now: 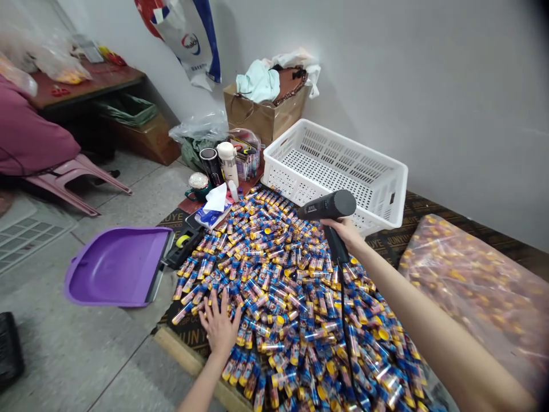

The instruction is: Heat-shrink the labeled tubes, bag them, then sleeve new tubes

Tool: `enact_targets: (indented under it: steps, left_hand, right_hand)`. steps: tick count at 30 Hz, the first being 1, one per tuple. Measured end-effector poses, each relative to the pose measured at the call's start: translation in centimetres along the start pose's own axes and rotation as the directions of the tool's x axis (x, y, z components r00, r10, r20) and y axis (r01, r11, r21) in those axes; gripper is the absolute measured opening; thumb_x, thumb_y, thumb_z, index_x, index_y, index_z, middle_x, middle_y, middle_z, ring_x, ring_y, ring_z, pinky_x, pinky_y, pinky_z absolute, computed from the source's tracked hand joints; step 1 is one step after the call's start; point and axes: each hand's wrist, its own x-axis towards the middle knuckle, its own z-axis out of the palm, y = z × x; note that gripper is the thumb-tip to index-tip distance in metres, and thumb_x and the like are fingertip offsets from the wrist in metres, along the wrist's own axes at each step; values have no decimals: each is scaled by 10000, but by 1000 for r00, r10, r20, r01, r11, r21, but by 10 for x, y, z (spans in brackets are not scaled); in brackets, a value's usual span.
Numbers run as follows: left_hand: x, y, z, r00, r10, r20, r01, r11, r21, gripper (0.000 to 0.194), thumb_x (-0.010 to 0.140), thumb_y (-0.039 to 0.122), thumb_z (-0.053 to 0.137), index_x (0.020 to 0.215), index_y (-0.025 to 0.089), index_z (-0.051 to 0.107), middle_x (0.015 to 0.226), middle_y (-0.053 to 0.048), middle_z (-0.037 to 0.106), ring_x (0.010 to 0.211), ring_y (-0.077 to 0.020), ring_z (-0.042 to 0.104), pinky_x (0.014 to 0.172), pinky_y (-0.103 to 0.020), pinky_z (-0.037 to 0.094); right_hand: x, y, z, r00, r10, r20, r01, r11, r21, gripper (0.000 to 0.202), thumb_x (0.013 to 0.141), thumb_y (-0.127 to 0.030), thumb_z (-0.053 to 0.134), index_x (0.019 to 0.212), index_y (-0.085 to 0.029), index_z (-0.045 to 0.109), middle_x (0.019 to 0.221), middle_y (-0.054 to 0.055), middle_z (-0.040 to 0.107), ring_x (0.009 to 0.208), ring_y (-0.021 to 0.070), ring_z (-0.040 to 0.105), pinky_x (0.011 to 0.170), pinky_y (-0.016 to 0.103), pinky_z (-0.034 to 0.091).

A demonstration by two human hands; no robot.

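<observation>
A wide heap of small clear tubes with blue and yellow ends and printed wraps covers the board. My left hand lies spread on the tubes near the board's left edge, fingers apart. Over the far right part of the heap, my right hand grips the handle of a black hair dryer. Its round rear end faces up to the right and its nozzle points left. The dryer's cord runs down across the tubes toward me.
Behind the heap stands a white slotted crate. A clear bag of tubes lies at right. A purple dustpan, a tape dispenser, a mug and bottles are at left. A person sits on a pink stool.
</observation>
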Motion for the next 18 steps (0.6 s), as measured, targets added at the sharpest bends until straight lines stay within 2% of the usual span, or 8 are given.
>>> enact_targets:
  steps: [6, 11, 13, 15, 17, 18]
  left_hand:
    - [2, 0, -1, 1000, 1, 24, -2, 1000, 22, 587, 873, 453, 402, 1395, 192, 348, 1501, -119, 212, 1380, -339, 125, 1079, -555, 155]
    - [1, -2, 0, 999, -1, 40, -1, 999, 35, 569, 876, 444, 398, 1383, 187, 371, 1501, -119, 212, 1381, -337, 122, 1079, -559, 147]
    - [-2, -2, -2, 999, -1, 51, -1, 999, 38, 553, 883, 446, 385, 1382, 209, 372, 1495, -108, 236, 1381, -340, 118, 1071, -584, 127]
    - [0, 2, -8, 999, -29, 35, 27, 999, 37, 558, 886, 462, 375, 1389, 222, 358, 1490, -107, 249, 1383, -353, 85, 1056, -614, 115]
    - [15, 11, -16, 998, -68, -13, 68, 997, 24, 588, 883, 482, 373, 1399, 202, 338, 1501, -132, 203, 1383, -370, 44, 1044, -628, 117]
    - [30, 18, -20, 997, -74, -36, 74, 997, 11, 601, 881, 491, 374, 1401, 191, 334, 1509, -146, 164, 1382, -377, 30, 1042, -629, 117]
  right_hand:
    - [8, -4, 17, 985, -15, 174, 9, 999, 39, 211, 643, -323, 688, 705, -130, 627, 656, 77, 680, 458, 162, 592, 412, 264, 493]
    - [-7, -14, 30, 958, -38, 283, 31, 999, 31, 222, 640, -314, 700, 751, -132, 640, 660, 65, 684, 457, 147, 590, 404, 233, 465]
    - [-19, -16, 26, 966, -16, 256, 12, 1000, 17, 228, 648, -326, 695, 755, -131, 644, 657, 67, 687, 456, 140, 587, 403, 222, 456]
    - [-33, -14, 13, 982, 51, 182, -52, 999, 3, 237, 661, -355, 685, 723, -130, 644, 603, 65, 672, 439, 138, 576, 393, 219, 446]
    - [-50, -8, -11, 987, 138, 76, -139, 990, 6, 249, 670, -381, 678, 694, -136, 640, 539, 58, 646, 418, 140, 560, 377, 222, 434]
    - [-59, -3, -25, 985, 172, 15, -172, 985, 19, 247, 669, -384, 680, 687, -141, 639, 524, 56, 638, 415, 142, 556, 373, 223, 433]
